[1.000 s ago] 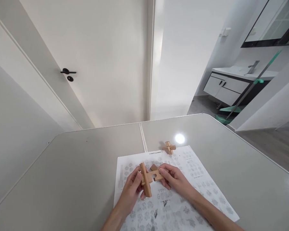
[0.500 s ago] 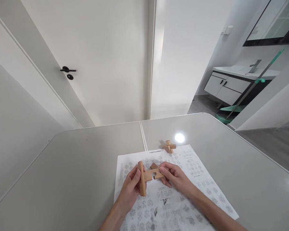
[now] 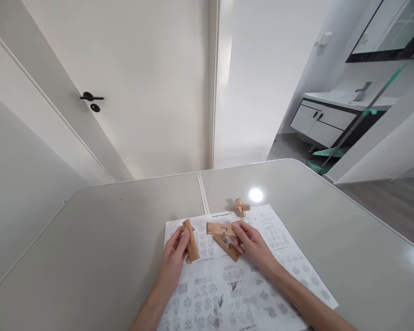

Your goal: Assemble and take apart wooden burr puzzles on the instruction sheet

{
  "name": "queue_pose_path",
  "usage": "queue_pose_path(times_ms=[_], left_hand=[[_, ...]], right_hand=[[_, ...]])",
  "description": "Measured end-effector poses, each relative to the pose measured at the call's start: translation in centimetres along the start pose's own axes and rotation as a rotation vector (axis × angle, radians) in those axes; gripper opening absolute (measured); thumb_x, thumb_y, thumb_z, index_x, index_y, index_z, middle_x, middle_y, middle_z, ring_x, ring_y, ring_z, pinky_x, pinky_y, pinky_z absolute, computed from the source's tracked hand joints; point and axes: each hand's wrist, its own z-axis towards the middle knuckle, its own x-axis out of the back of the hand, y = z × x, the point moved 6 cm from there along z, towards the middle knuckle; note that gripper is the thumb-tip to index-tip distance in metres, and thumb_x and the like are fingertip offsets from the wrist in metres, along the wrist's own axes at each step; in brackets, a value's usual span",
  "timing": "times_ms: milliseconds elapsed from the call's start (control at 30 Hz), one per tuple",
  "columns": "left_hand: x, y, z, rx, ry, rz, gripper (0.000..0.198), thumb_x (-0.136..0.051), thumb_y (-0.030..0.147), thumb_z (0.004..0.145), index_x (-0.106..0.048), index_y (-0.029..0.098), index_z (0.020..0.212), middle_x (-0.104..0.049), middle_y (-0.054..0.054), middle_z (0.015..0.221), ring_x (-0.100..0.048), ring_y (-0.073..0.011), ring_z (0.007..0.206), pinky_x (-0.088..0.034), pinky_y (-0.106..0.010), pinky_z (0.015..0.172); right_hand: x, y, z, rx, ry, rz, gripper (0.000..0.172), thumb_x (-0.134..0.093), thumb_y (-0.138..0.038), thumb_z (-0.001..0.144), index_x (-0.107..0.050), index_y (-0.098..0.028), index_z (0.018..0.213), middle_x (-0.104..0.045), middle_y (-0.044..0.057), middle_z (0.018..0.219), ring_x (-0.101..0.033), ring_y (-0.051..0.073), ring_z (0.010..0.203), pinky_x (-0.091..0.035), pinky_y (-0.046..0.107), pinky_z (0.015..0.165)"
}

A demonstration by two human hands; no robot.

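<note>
My left hand (image 3: 175, 250) pinches a wooden puzzle piece (image 3: 192, 246), a long bar tilted over the left part of the printed sheet (image 3: 207, 317). Between thumb and fingers of my right hand (image 3: 250, 241) is a flat notched puzzle piece (image 3: 214, 228), held roughly level. Just beneath it lies another notched wooden piece (image 3: 232, 252), set slantwise near the right fingers; whether they touch it I cannot tell. A gap separates the pieces in my two hands. An assembled wooden cross-shaped puzzle (image 3: 241, 208) rests at the sheet's far edge.
The sheet, covered in small grey diagrams, lies on a grey table (image 3: 89, 257) with a white seam (image 3: 203, 193). Beyond the table are a closed door (image 3: 158, 92) with a black handle (image 3: 92, 97), and a washbasin cabinet (image 3: 322, 120) at the right.
The bar and the notched piece, joined or touching before, are now apart. My left hand has moved left with the bar; the right has lifted its piece slightly, exposing the piece beneath.
</note>
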Motion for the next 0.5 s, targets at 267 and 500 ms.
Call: queue_pose_path(times_ms=[267, 500], left_hand=[[-1.4, 0.2, -0.6, -0.165, 0.018, 0.68, 0.047, -0.057, 0.055, 0.094, -0.062, 0.021, 0.125, -0.054, 0.005, 0.062, -0.047, -0.0154, 0.057, -0.036, -0.024, 0.056], [-1.4, -0.8, -1.0, -0.238, 0.097, 0.897, 0.039, -0.056, 0.045, 0.092, -0.063, 0.026, 0.126, -0.044, 0.009, 0.054, -0.041, -0.0156, 0.046, -0.027, -0.023, 0.053]], right_hand=[[-1.6, 2.2, 0.2, -0.033, -0.038, 0.079, 0.05, -0.048, -0.073, 0.096, -0.05, -0.023, 0.089, -0.056, -0.003, 0.068, -0.053, 0.016, 0.056, -0.047, 0.031, 0.057], [0.4, 1.3, 0.3, 0.018, 0.129, -0.105, 0.051, -0.046, -0.073, 0.096, -0.054, -0.023, 0.097, -0.057, -0.001, 0.065, -0.053, 0.019, 0.055, -0.047, 0.033, 0.059]])
